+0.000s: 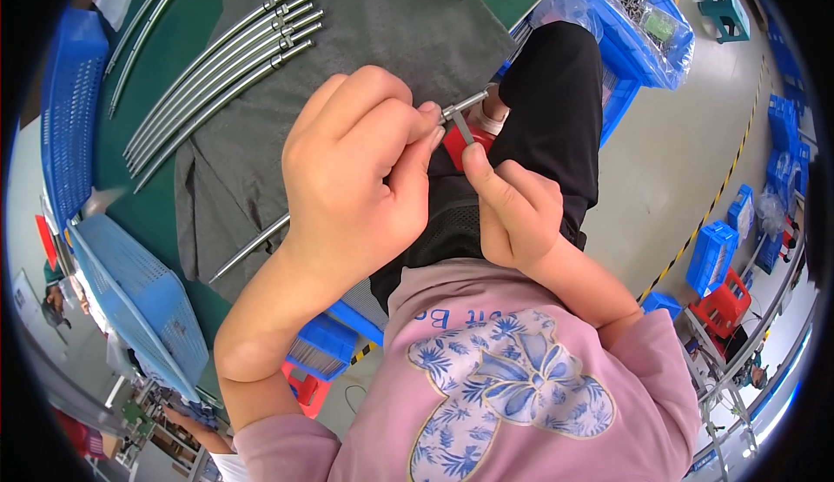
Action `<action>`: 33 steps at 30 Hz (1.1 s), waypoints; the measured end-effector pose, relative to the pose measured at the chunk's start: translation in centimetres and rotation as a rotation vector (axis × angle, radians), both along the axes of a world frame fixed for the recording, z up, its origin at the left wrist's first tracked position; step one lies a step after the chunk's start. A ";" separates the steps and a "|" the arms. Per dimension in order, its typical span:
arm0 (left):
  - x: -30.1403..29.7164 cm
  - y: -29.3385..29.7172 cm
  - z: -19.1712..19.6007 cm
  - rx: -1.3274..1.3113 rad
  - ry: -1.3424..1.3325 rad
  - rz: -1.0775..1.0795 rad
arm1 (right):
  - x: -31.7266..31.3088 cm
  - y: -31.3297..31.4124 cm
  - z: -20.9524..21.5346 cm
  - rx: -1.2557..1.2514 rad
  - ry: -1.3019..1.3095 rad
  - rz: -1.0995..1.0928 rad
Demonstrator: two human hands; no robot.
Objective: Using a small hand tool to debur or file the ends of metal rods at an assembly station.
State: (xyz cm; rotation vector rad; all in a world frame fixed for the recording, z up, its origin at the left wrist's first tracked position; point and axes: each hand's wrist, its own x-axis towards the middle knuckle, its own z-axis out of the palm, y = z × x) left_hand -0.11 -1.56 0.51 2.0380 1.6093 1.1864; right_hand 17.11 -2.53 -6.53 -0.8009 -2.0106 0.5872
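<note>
My left hand (pixel 356 165) is closed, thumb and forefinger pinching a slim silver metal rod (pixel 469 102) close to its collared end. What looks like the same rod's pointed end shows left of my wrist, over the grey cloth (pixel 243 147); its middle is hidden by my hand and forearm. In my right hand (pixel 519 212), between thumb and fingers, is a thin flat grey metal strip (pixel 465 129). Its upper end meets the rod just beside the collar. Several similar rods (pixel 204 76) with collars lie side by side on the cloth, to the far left.
The cloth covers part of a green tabletop (pixel 139 178), where two more rods (pixel 148 30) lie. Blue perforated baskets (pixel 74 108) stand along the left edge. At the upper right, a blue crate (pixel 678 66) holds small metal parts in plastic. A green stool (pixel 724 14) stands beyond.
</note>
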 end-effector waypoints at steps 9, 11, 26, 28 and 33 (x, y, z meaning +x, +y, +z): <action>-0.2 -0.3 0.2 -0.001 0.036 -0.008 | 2.4 -1.2 -0.1 -0.019 -0.061 0.000; -0.2 -0.3 0.2 0.008 0.061 -0.007 | 3.1 -1.5 0.7 -0.008 0.011 0.010; -0.9 -0.4 0.8 0.020 0.205 -0.064 | 1.7 -0.2 3.4 -0.276 0.133 0.028; -0.8 -0.4 0.4 0.049 0.189 -0.053 | 1.6 -0.2 3.7 -0.296 0.144 0.012; -0.8 -0.3 0.3 0.078 0.180 -0.041 | 2.0 -0.1 4.4 -0.315 0.063 0.065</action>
